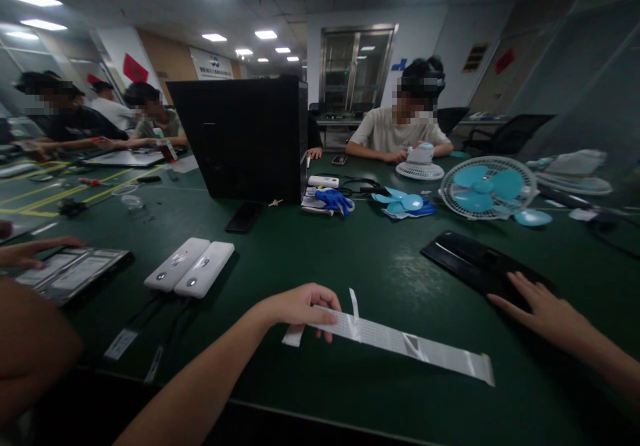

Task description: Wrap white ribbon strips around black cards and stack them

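Observation:
My left hand [305,307] grips one end of a long flat grey ribbon cable [400,343] that lies across the dark green table [350,253] toward the right. My right hand [537,306] rests with fingers spread on the near edge of a flat black panel [475,263]. Two white power banks [190,267] lie side by side to the left of my left hand.
A black computer case [240,139] stands upright mid-table. A teal desk fan [487,188], loose fan blades [405,201] and blue gloves [334,199] lie beyond. A black phone [243,217] lies by the case. Another person's hand [30,251] touches a dismantled device [70,271] at left. People sit opposite.

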The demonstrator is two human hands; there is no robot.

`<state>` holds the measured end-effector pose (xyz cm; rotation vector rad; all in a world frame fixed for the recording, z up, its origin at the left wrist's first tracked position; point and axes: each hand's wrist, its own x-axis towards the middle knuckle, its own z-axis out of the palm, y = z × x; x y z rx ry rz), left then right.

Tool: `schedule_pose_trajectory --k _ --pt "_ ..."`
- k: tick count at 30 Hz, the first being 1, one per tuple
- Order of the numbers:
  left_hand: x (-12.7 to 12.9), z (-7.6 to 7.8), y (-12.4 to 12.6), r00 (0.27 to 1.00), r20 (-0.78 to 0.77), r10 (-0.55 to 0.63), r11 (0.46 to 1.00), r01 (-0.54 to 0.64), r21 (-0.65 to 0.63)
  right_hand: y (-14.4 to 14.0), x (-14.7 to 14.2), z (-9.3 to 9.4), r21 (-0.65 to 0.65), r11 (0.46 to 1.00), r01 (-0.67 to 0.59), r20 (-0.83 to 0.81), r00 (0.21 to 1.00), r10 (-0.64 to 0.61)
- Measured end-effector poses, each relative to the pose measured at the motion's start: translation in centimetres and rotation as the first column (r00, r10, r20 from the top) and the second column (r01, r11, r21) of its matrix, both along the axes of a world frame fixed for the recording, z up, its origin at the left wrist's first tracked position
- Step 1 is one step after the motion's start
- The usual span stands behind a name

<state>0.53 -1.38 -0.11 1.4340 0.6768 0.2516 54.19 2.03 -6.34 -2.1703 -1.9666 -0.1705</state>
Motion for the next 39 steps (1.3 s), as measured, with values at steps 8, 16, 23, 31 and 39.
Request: schedule_pose_trajectory --k 8,16,23,31,39 --pt "-1.2 -0.3 0.7 0.983 -0.137 -0.122 0.992 0.117 -0.043 0.2 -14.7 2.8 -0.281 0.88 -0.382 -0.028 0.92 0.39" --pt "-1.8 -0.3 1.4 0.946 -0.304 -0.114 0.991 0.128 0.029 -1.6 -21.6 4.2 -0.311 0.682 -0.662 -0.118 0.739 0.663" --pt "-1.3 -0.1 1.2 0.936 -0.346 -0.069 0.993 0.097 0.064 -2.6 -23.0 5.1 -0.339 0.657 -0.674 -0.149 0.727 0.67" --pt "-1.3 -0.5 1.2 0.939 -0.343 -0.011 0.995 0.045 0.093 -3.7 -24.0 6.3 -0.28 0.624 -0.729 -0.22 0.682 0.698" --pt "-0.7 -0.7 0.9 0.967 -0.235 0.094 0.99 -0.065 0.127 -6.1 -26.8 6.8 -0.139 0.479 -0.867 -0.214 0.498 0.84"
